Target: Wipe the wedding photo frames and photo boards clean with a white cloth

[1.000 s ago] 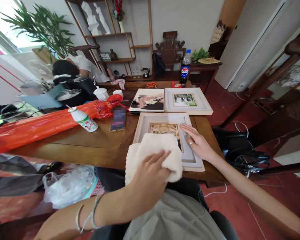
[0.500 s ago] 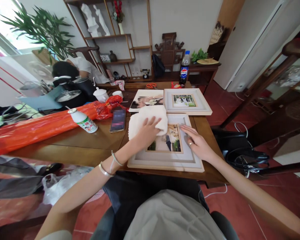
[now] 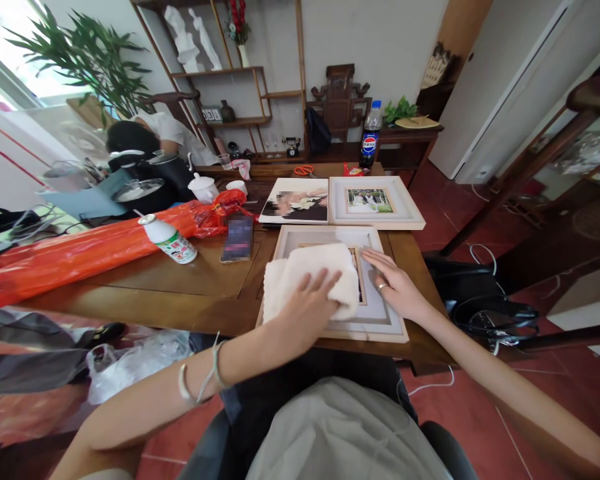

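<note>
A folded white cloth (image 3: 300, 273) lies over the lower left and middle of a pale picture frame (image 3: 340, 327), hiding most of the photo inside. My left hand (image 3: 310, 303) presses on top of this cloth and grips it, fingers spread across its right half. On the frame's right side rests my right hand (image 3: 397, 283), flat and open, fingers together and pointing up-left, with a ring on one finger. Just behind are a second framed photo (image 3: 413, 207) and an unframed photo print (image 3: 300, 212), side by side.
To the left on the wooden table (image 3: 180, 300) are a phone (image 3: 237, 238), a tilted white bottle (image 3: 169, 240) and a long red plastic-wrapped bundle (image 3: 95, 247). A cola bottle (image 3: 370, 140) and orange-handled scissors (image 3: 303, 171) stand farther back. Another person (image 3: 173, 133) leans at the far left.
My left hand has slid the cloth toward me and to the right, from the frame's upper left onto the photo's middle. My right hand stays in place.
</note>
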